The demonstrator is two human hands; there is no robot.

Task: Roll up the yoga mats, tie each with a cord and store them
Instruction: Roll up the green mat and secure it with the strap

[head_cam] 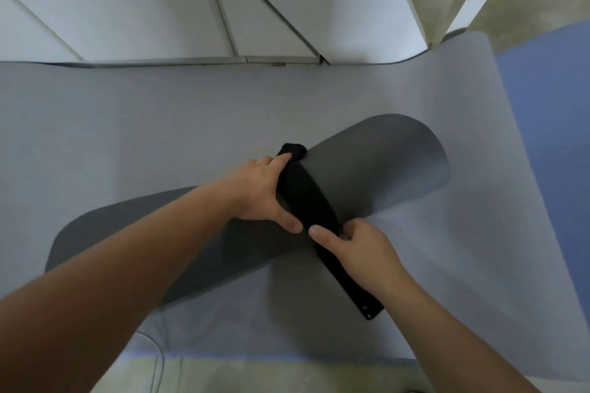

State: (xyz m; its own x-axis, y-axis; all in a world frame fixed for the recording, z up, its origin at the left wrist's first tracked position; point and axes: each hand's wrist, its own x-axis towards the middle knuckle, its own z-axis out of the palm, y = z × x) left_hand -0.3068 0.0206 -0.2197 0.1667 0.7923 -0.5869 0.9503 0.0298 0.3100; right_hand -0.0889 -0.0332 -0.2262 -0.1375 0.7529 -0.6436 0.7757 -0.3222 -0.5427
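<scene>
Head view: the grey mat (383, 163) lies flat on a pale floor sheet (159, 121), stretching from 8 o'clock to 2 o'clock. A black strap (306, 198) crosses it from the centre toward 5 o'clock, probably laid ready for binding. The left hand (261, 191) grips the strap's upper stretch. The right hand (364, 249) pinches it at the mat's near edge, seemingly to keep it straight.
</scene>
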